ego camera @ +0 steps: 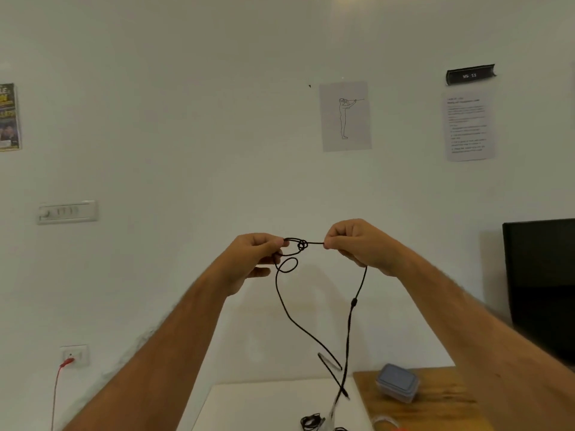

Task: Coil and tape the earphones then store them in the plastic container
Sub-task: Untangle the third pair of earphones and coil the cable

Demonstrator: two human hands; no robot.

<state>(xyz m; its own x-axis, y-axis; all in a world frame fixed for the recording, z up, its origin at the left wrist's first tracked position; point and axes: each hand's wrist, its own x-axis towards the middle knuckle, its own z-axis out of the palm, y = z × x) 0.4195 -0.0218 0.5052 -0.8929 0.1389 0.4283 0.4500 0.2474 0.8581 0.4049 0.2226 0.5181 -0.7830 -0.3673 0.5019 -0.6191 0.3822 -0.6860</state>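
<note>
I hold a black earphone cable [281, 301] up in the air in front of the wall. My left hand [256, 259] pinches a loop of it, and my right hand [354, 244] pinches the cable a short way to the right. A small tangled knot [302, 245] sits on the taut stretch between them. Two strands hang down toward the table, one carrying a small inline piece [354, 302]. A plastic container [397, 382] with a grey-blue lid stands shut on the wooden surface at lower right.
A white table [264, 405] lies below with another black earphone bundle [311, 422] at its near edge. The wooden board [435, 402] adjoins it on the right. A black monitor [541, 284] stands at far right. A red cable [57, 387] hangs from a wall socket.
</note>
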